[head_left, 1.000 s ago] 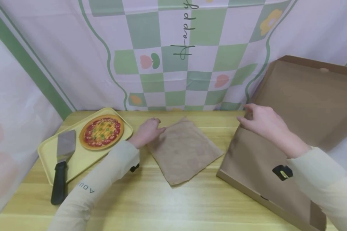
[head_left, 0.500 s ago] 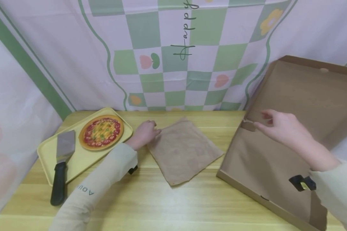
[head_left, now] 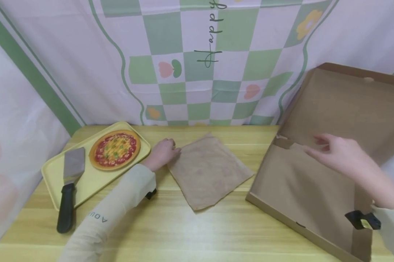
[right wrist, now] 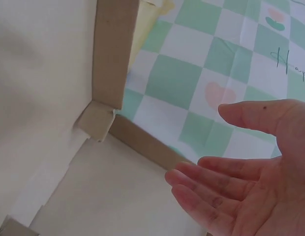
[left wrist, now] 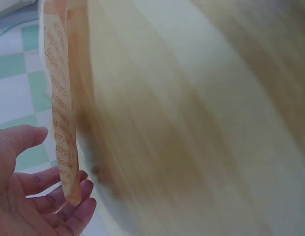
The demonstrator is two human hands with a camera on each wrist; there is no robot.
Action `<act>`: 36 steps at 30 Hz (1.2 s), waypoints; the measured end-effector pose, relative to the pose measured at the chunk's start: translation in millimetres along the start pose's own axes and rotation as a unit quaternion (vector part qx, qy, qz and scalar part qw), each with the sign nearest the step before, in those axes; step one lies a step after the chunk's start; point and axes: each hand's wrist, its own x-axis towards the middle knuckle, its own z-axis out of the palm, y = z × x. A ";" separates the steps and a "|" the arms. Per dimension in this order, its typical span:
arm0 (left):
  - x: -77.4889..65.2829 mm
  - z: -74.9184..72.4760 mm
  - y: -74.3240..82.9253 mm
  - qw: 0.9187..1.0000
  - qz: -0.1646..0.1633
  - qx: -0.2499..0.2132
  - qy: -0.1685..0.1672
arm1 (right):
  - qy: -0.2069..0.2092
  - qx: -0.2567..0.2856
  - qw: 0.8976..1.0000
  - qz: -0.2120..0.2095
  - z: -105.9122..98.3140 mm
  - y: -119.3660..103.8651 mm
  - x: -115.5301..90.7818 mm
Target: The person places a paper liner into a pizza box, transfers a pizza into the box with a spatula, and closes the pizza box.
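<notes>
One piece of brown paper (head_left: 210, 173) is lying on the table (head_left: 203, 236), its left edge reaching the left grip (head_left: 162, 151); in the left wrist view that edge is running between thumb and fingers, the thumb standing off from it and the fingertips showing past its far side, so the left grip is staying loosely apart rather than clamping, and how firmly the fingers are pressing I cannot tell. The right grip (head_left: 341, 151) is hovering over the cardboard box (head_left: 328, 207), thumb and fingers apart and holding nothing. Progress is looking early: opening the box is seeming done, since its lid (head_left: 351, 102) is standing raised beyond the right grip while the base is lying below it. Work on the paper is seeming unfinished, for it is lying between the two grips, just beside the box and not inside it. Any handling of the pizza (head_left: 115, 150) is appearing left over too: it is sitting on the yellow tray (head_left: 90, 178) to the left of the left grip, with the spatula (head_left: 67, 186) lying beside it, handle jutting past the near rim, and neither grip is touching them
</notes>
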 end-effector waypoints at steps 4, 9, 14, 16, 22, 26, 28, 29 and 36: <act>-0.5 1.6 -1.1 1.000 -0.007 -0.010 0.002 | 0.001 -0.009 1.000 0.007 1.0 8.1 -6.0; -0.3 2.9 -2.3 1.000 -0.021 -0.021 0.002 | 0.007 -0.019 1.000 0.013 2.0 18.0 -14.2; 1.0 4.1 -4.0 0.999 -0.027 -0.031 -0.003 | 0.019 -0.018 1.000 0.014 3.3 27.4 -22.1; 1.3 4.2 -4.2 0.999 -0.030 -0.034 -0.007 | 0.014 -0.019 1.000 0.019 3.4 31.8 -24.8; 2.5 4.0 -3.9 0.997 -0.044 -0.053 -0.021 | 0.007 -0.022 0.999 0.034 7.2 46.9 -33.4; 4.5 4.8 -5.4 0.997 -0.050 -0.056 -0.026 | 0.010 -0.016 0.999 0.040 10.7 57.0 -37.6; 5.6 5.5 -6.2 0.997 -0.051 -0.055 -0.027 | 0.010 -0.010 0.999 0.044 12.5 61.8 -39.4; 5.9 5.6 -6.4 0.997 -0.051 -0.055 -0.028 | 0.011 -0.008 0.999 0.046 13.9 64.5 -40.3; 7.0 4.8 -5.0 0.996 -0.052 -0.065 -0.036 | 0.031 0.017 0.998 0.051 23.2 77.8 -50.4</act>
